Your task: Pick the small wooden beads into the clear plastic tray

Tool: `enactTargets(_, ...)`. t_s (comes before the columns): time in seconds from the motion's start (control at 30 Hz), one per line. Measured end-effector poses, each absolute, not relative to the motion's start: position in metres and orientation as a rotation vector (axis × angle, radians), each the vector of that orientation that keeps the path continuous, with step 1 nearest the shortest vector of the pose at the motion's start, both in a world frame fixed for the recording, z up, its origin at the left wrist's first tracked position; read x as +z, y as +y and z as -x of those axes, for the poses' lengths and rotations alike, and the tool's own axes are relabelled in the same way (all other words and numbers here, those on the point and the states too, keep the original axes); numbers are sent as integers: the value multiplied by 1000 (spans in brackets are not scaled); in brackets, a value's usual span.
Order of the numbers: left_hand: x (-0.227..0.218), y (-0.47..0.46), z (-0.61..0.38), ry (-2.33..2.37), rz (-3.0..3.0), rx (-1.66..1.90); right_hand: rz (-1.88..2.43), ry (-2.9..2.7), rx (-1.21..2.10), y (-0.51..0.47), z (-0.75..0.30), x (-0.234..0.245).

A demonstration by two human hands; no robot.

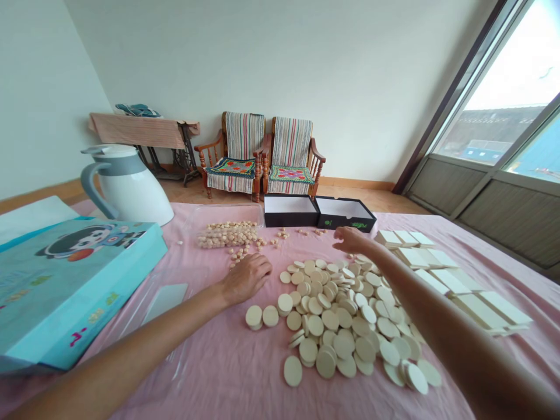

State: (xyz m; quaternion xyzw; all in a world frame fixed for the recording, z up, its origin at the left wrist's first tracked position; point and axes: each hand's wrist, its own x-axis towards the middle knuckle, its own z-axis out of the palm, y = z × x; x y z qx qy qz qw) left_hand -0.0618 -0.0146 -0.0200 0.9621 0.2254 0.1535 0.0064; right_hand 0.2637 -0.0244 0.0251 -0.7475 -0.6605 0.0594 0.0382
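My left hand [247, 277] is closed, fingers curled together beside several small wooden pieces [238, 255]; its fingertips are hidden, so what it holds, if anything, does not show. Over the far edge of a heap of pale round wooden discs [343, 344] reaches my right hand [350, 239], fingers bent and a little apart, with nothing visible in them. It is close to a black box [345, 223] with a white inside. More small wooden pieces lie in a clear plastic tray [201, 213] beyond my left hand. Two small disc stacks [270, 315] stand left of the heap.
Rows of pale rectangular blocks [475, 312] lie at the right. A second black box [291, 220] adjoins the first. On the left are a turquoise carton [100, 280], a white jug [140, 192] and a clear plastic lid [175, 356]. Two chairs [242, 157] stand beyond the pink-covered table [227, 373].
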Motion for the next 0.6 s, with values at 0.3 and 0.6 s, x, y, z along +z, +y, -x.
enactTargets(0.3,-11,-13,91,918,-3020,445,2507,-1978,305,-32,-304,6)
enactTargets(0.6,-10,-21,103,1035,-2960,530,2159,-2187,413,3,-212,2)
